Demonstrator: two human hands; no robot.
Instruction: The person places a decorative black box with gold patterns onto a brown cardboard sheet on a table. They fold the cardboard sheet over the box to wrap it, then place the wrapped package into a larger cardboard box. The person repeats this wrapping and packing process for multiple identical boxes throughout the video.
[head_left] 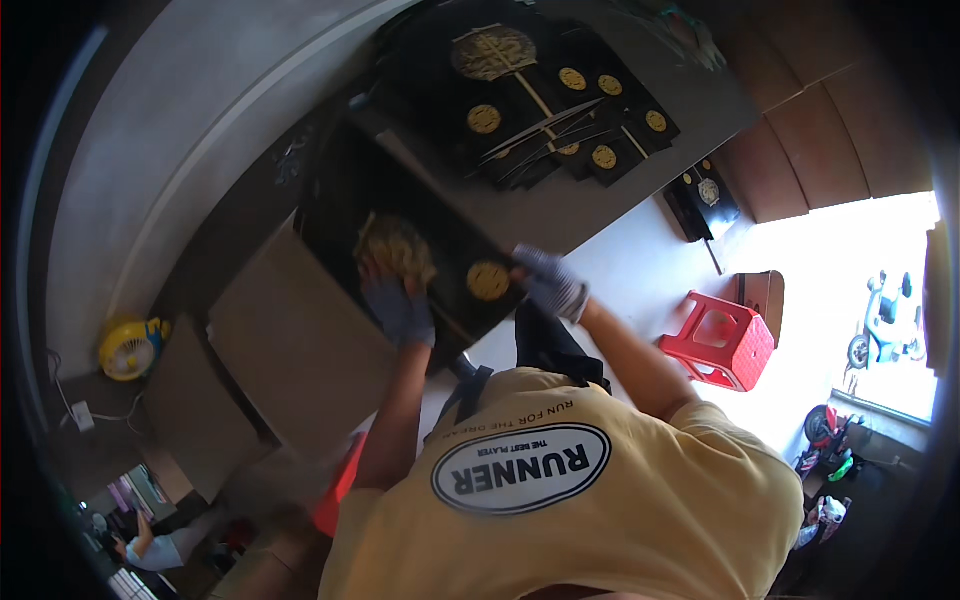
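Note:
A large black panel (345,180) with a gold relief patch (392,245) and a round gold medallion (488,281) lies on the bench in front of me. My left hand (400,308), in a grey knitted glove, rests on the gold patch with its fingers laid out over it. At the panel's right edge, my right hand (552,284), gloved in grey and white, holds the edge between thumb and fingers. Its fingers under the panel are hidden. Beyond lies a pile of similar black panels (540,85) with gold medallions and thin strips.
Brown boards (300,330) lie left of the panel. A yellow and blue fan (133,348) stands far left. On the right are a red plastic stool (718,340), another black panel (708,200) and a bright doorway with a scooter (885,318). Another person (160,545) is at lower left.

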